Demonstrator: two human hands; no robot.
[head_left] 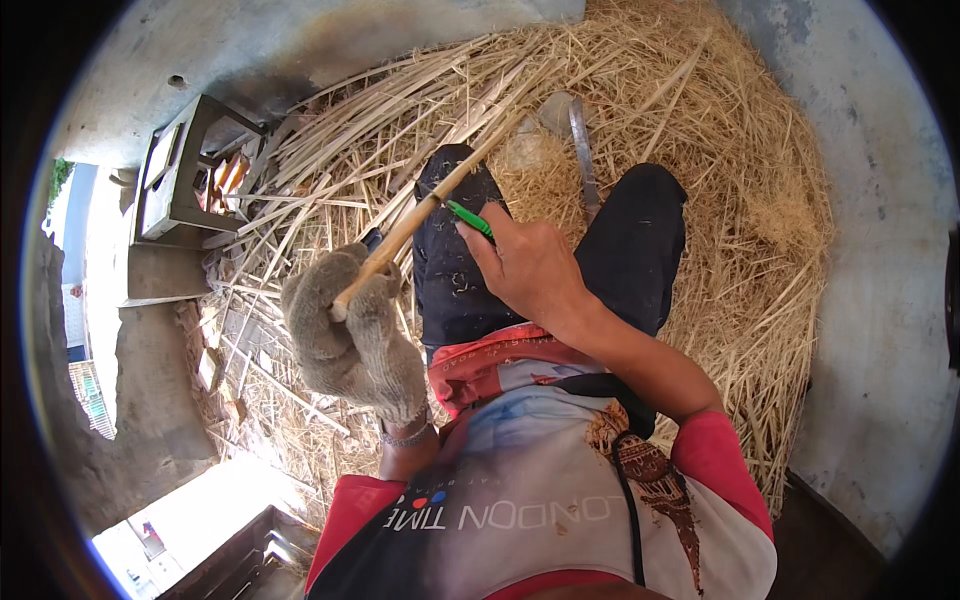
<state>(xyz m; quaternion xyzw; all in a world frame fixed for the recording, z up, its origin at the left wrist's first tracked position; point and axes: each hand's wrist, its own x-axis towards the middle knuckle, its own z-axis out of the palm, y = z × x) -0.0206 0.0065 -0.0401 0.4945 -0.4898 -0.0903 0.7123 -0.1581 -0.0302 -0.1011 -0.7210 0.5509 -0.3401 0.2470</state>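
Observation:
A grey knitted glove covers my left hand (350, 325), which is closed around a pale wooden strip (405, 232), probably split bamboo. The strip slants up and away to the right, over my left knee, and its near end pokes out above the glove. In my right hand (535, 265), bare and closed, is a small knife with a bright green handle (468, 218). Its short dark blade meets the strip just beyond the glove; how deep it sits cannot be made out.
Straw-like shavings (740, 210) and long split strips (390, 110) cover the floor around my knees. Between them lie a long metal blade (582, 150) and a grey stone (556, 112). A wooden cabinet (180, 190) stands at the left. Concrete walls (880, 250) enclose the spot.

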